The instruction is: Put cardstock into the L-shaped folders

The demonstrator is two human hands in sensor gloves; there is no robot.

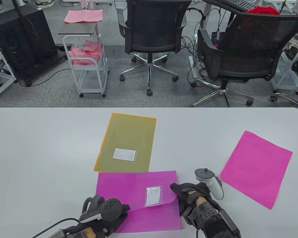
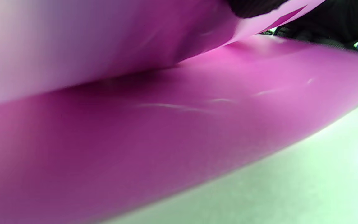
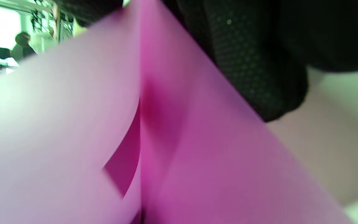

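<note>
Right hand [image 1: 192, 194] fingers pinching the magenta folder [image 1: 129, 183] flap (lifted, curled); left hand [image 1: 109, 218] grip unclear.

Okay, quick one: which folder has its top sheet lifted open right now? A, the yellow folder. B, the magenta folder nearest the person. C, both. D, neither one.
B: the magenta folder has its top sheet curled up at the right edge, where the right hand holds it, while the yellow folder lies flat and untouched.
</note>
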